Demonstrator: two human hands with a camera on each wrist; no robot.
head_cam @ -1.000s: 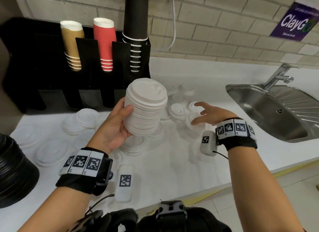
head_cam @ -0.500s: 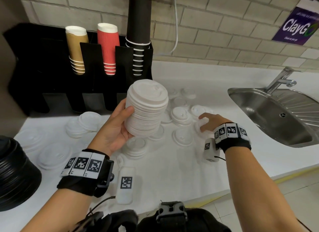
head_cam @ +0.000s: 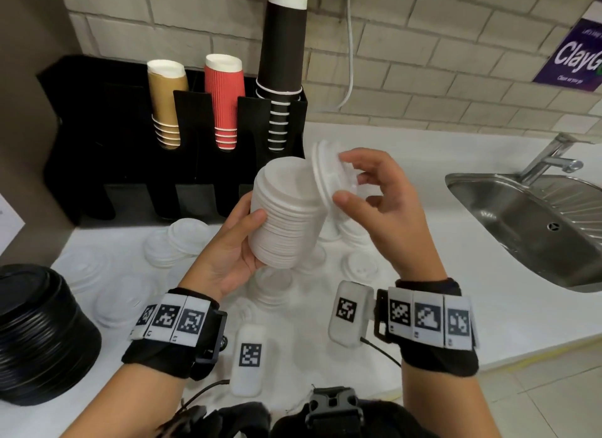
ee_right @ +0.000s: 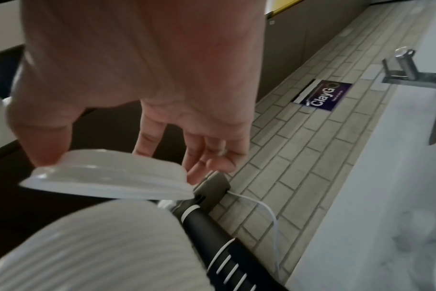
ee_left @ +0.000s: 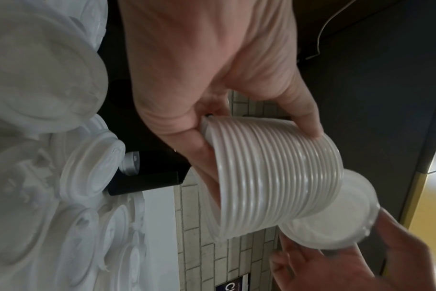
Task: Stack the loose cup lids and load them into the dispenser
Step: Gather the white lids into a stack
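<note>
My left hand [head_cam: 237, 242] grips a tall stack of white cup lids [head_cam: 286, 216] above the counter, thumb on its near side; the left wrist view shows the ribbed stack [ee_left: 274, 175] in my curled fingers. My right hand [head_cam: 374, 190] pinches a single white lid [head_cam: 325, 173], tilted on edge against the top right of the stack. In the right wrist view that lid [ee_right: 112, 177] hangs just above the stack [ee_right: 95, 248]. Several loose white lids [head_cam: 182, 238] lie scattered on the white counter below. The black dispenser [head_cam: 107, 137] stands at the back left.
Gold, red and black cup stacks [head_cam: 224, 101] sit in the dispenser. A pile of black lids [head_cam: 35, 333] is at the near left. A steel sink [head_cam: 537, 222] with a tap lies to the right. A white cable [head_cam: 350, 62] hangs down the brick wall.
My right hand picked a lid off the counter and brought it up to the top of the stack. The left hand kept hold of the stack and stayed nearly still.
</note>
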